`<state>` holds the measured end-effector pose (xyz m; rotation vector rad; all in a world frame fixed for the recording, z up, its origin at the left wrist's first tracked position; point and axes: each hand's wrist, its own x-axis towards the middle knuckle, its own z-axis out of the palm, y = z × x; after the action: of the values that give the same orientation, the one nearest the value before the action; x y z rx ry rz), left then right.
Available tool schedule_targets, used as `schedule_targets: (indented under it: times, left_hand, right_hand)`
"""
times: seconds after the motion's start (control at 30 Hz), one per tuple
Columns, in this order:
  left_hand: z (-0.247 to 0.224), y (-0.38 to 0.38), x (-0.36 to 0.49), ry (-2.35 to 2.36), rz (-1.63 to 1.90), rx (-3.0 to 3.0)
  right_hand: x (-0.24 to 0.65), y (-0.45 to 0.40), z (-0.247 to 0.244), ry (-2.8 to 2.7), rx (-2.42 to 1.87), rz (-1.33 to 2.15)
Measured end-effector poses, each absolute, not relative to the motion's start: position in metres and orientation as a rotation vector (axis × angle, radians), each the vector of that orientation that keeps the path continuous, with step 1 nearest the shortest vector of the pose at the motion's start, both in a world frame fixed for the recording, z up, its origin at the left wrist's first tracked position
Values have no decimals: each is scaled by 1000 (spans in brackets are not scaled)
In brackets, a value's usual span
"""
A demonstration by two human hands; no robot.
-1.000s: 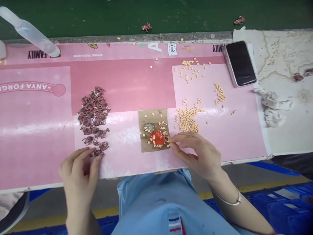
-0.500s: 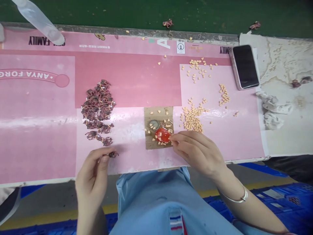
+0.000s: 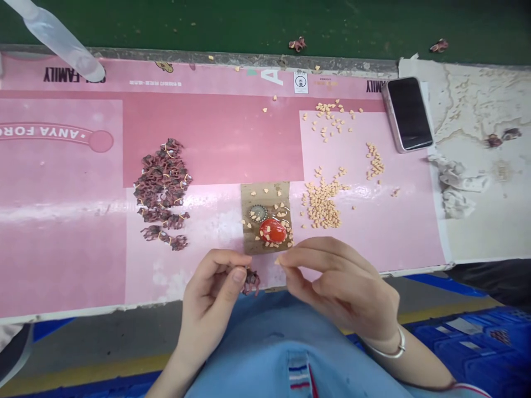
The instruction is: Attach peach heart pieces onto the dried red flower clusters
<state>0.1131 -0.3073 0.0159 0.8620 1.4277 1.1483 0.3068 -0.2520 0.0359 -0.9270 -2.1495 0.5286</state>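
Between thumb and forefinger, my left hand [image 3: 219, 290] pinches a small dark reddish-brown figure [image 3: 251, 281] near the table's front edge. My right hand [image 3: 338, 287] holds a tiny pale yellow piece [image 3: 277, 261] at its fingertips, a short way right of the figure and apart from it. Just beyond both hands lies a brown cardboard square [image 3: 249, 243] bearing a red glossy puddle or dish [image 3: 272, 231], a grey bottle cap [image 3: 258, 213] and scattered pale pieces. A heap of similar dark figures [image 3: 161, 185] is on the left, and a pile of pale pieces [image 3: 323, 204] on the right.
A phone [image 3: 409, 114] lies at the right, with crumpled white tissue [image 3: 456, 188] beside it. A translucent plastic object [image 3: 62, 41] reaches in at the top left. Beyond the pink sheet [image 3: 215, 132], a green surface [image 3: 232, 27] holds two loose dark figures.
My left hand has moved right with its dark figure, towards my right hand. My right hand has drawn back from the cardboard towards me, with a pale piece now visible at its fingertips.
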Motion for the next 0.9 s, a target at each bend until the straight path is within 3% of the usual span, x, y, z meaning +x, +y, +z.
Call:
schedule_targets:
  times: [0.3,0.73,0.9]
  left_hand:
    - [18,-305,115,1458,1197,867]
    - [16,-305,126,1497,1398,1105]
    - [17,-290,109,1623,1420,1126]
  right_hand:
    - [289,-259,28,-2128,-846,537]
    - [292,-264,22,-1836,-874,833]
    - [354,-250,3,-1688,-1307,484]
